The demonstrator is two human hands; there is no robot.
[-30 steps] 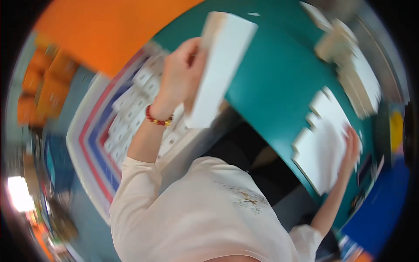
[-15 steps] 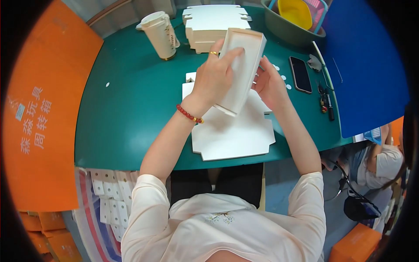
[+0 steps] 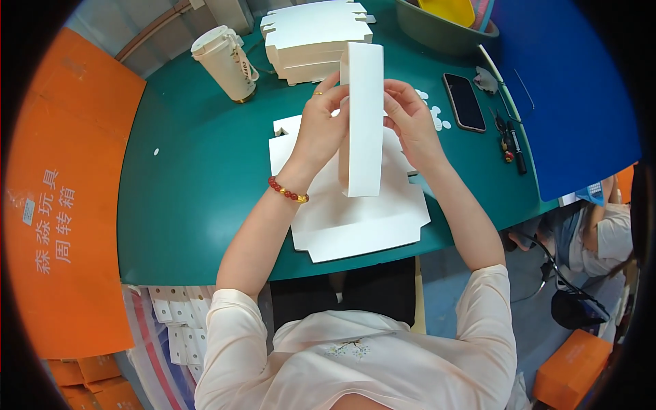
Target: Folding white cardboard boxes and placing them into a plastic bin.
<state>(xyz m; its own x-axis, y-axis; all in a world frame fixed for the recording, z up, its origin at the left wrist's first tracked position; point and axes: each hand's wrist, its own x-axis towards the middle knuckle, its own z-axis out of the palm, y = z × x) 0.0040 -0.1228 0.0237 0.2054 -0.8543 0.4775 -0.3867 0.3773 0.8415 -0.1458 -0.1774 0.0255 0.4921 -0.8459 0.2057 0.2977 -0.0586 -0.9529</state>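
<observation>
Sleeves of a pale shirt at the bottom edge, both forearms reaching up over the near rim of the green table (image 3: 198, 205). Flat white die-cut blanks (image 3: 355, 225) lie loosely stacked on the table just past that rim, directly under the hands. Above them, both hands hold 1 folded white box (image 3: 362, 123), a long narrow sleeve shape. Its long axis runs near to far, roughly vertical in the view, lower end hanging over the blanks, upper end pointing at the far stack. Left hand (image 3: 321, 130) is on the box's left face, fingers curled and pressed against it, thumb side hidden behind the panel; red bead bracelet (image 3: 287, 191) at that wrist, ring on 1 finger. Right hand (image 3: 410, 119) is on the right face, fingertips pinching the edge near the upper half. So box sits between the 2 hands, gripped from both sides, both hands about level, neither clearly nearer. Whether the far end flap is closed: cannot tell. Right of the hands, small white round stickers (image 3: 434, 116) scattered on the table, then a black phone (image 3: 464, 102) and dark pens (image 3: 512, 143) near the blue surface (image 3: 574, 102). Further out: taller stack of flat blanks (image 3: 314, 41), a cream lidded mug (image 3: 225, 63) to its left, a grey-green basin (image 3: 437, 31) top right. Orange crate (image 3: 61, 205) far left.
</observation>
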